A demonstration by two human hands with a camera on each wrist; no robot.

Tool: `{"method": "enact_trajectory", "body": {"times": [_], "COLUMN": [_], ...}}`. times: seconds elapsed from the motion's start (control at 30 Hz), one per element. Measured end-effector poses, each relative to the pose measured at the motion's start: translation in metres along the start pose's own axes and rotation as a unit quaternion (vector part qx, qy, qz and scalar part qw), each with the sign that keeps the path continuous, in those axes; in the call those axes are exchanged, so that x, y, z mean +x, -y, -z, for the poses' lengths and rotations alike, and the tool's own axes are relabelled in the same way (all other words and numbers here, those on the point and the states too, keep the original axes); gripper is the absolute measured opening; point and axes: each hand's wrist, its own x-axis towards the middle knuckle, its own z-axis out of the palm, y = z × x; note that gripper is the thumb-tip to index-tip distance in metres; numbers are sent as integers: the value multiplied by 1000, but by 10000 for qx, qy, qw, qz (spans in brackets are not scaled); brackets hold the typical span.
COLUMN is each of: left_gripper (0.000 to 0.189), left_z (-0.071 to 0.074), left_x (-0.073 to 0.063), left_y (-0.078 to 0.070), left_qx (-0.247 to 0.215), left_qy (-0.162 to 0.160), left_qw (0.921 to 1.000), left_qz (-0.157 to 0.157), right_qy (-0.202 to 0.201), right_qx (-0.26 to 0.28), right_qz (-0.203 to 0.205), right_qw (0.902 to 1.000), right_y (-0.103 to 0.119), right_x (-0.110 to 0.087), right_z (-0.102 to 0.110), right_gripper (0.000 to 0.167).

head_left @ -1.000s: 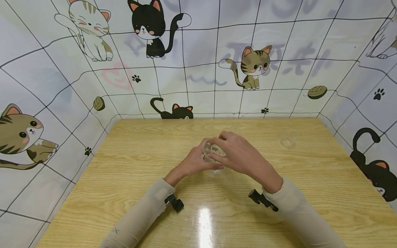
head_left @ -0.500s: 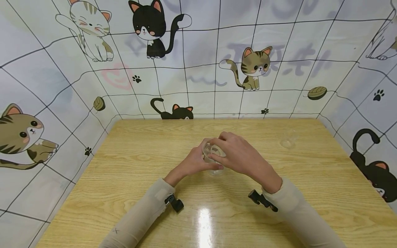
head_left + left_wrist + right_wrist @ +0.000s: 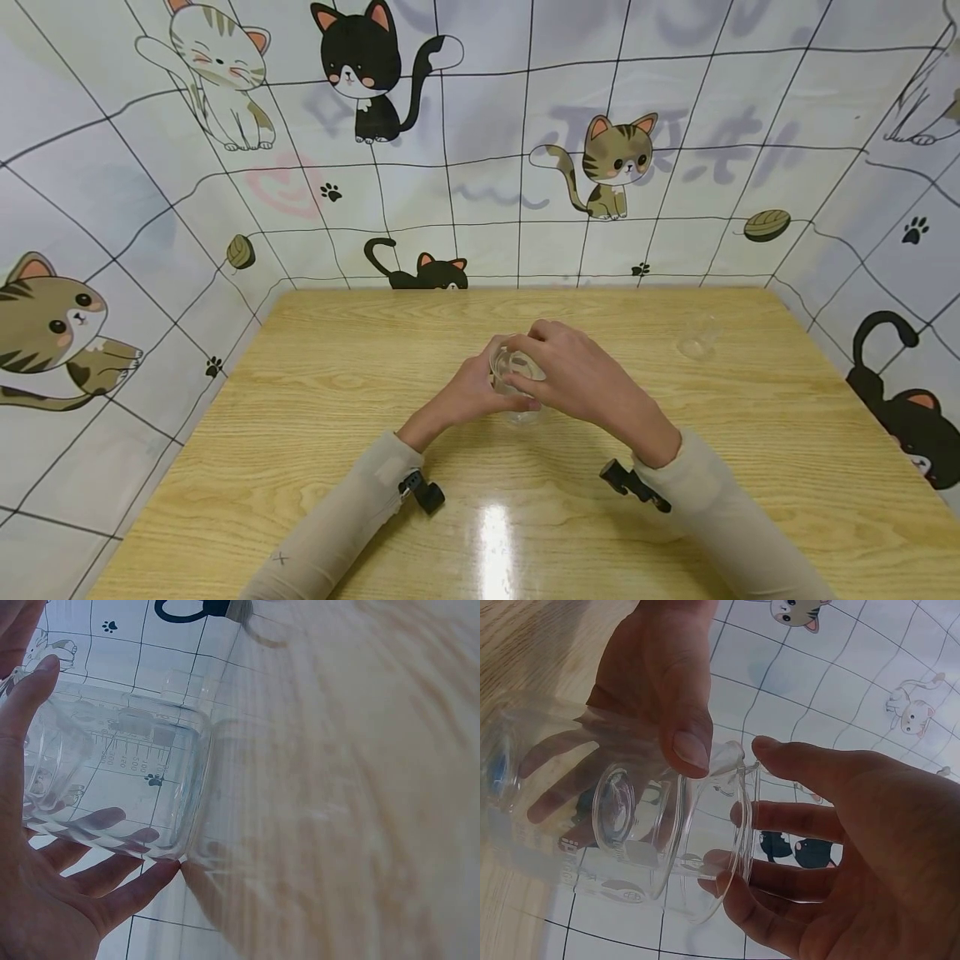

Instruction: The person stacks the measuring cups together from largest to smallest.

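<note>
A clear glass beaker (image 3: pixel 142 776) with a printed volume scale stands upright on the table, near the middle in the head view. My left hand (image 3: pixel 476 390) grips its side, thumb toward me and the other fingers spread round the far side. Nested in the beaker's mouth is a smaller clear glass vessel (image 3: pixel 615 814), its rounded bottom seen through the wall. My right hand (image 3: pixel 576 371) comes over the top from the right. In the right wrist view its thumb and curled fingers (image 3: pixel 799 817) pinch the smaller vessel at the rim.
Another clear glass piece (image 3: pixel 697 337) stands at the back right of the light wooden table (image 3: pixel 337 358). A wall cloth (image 3: pixel 487 192) printed with cats and grid lines rises behind the table and along both sides. Light reflects off the table's near part.
</note>
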Motion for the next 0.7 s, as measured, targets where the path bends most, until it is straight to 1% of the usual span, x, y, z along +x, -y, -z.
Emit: {"method": "enact_trajectory", "body": {"times": [0.4,0.7], "left_gripper": [90,87], "left_z": [1,2], "left_x": [0,-1], "left_y": [0,1], "left_qx": [204,199], "left_qy": [-22,35], "left_qw": [9998,9998], "left_qz": [40,21], "right_qy": [33,182], "right_qx": [-52,-28], "right_qz": [42,-27], "right_qw": [10000,9998], "right_y": [-1,-1], "right_x": [1,1], "right_z": [-2,-3], "right_gripper": [41,43]}}
